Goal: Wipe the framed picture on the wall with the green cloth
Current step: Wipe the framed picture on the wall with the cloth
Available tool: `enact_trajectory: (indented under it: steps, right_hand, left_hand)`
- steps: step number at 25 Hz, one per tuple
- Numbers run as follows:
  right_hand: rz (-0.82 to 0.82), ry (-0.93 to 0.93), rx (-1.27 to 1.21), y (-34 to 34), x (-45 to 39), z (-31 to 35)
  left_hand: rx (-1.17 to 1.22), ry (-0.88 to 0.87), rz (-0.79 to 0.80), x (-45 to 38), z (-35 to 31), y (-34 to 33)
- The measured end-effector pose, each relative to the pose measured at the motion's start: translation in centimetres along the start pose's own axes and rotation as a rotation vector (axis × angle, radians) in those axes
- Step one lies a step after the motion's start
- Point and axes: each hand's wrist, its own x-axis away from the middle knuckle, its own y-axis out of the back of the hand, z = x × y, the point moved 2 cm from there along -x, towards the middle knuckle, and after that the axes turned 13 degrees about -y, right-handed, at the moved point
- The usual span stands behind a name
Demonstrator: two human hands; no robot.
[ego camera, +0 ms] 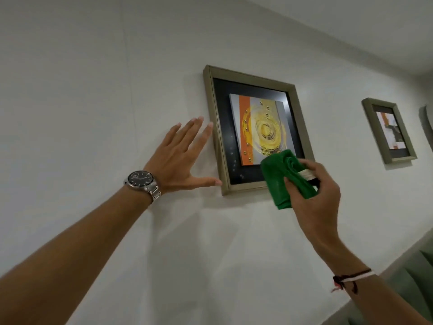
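Observation:
A framed picture (248, 83) with a dull gold frame, black mount and orange-and-yellow art hangs on the white wall. My left hand (180, 156), with a steel watch on the wrist, is spread flat on the wall, its fingertips and thumb touching the frame's left edge. My right hand (316, 195) grips a bunched green cloth (278, 174) pressed over the frame's lower right corner, which it hides.
A second, smaller framed picture (372, 127) hangs further right on the same wall. A grey-green object (425, 120) shows at the right edge. A green cushioned shape (412, 273) fills the lower right corner.

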Motion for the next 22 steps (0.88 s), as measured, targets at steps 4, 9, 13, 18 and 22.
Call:
enact_trajectory:
  steps: [4, 9, 13, 18, 22]
  right_hand:
    - [-0.074, 0.254, 0.182, -2.9, -3.3, 0.4]
    - [-0.047, 0.39, 0.329, -7.5, -6.6, 1.0]
    - [-0.092, 0.421, 0.438, -10.5, -9.4, 1.7]
    - [0.017, 0.412, 0.553, -13.9, -11.1, 2.2]
    - [0.173, 0.478, 0.708, -14.2, -10.6, 1.2]
  left_hand:
    - [-0.193, -0.071, 0.087, -2.9, 1.9, -0.5]
    - [-0.244, -0.088, 0.097, -4.7, 3.2, -0.8]
    - [-0.268, -0.092, 0.056, -4.7, 3.4, -1.1]
    - [-0.282, -0.086, 0.038, -4.8, 3.4, -1.2]
    - [-0.276, -0.073, 0.073, -5.0, 3.6, -1.3]
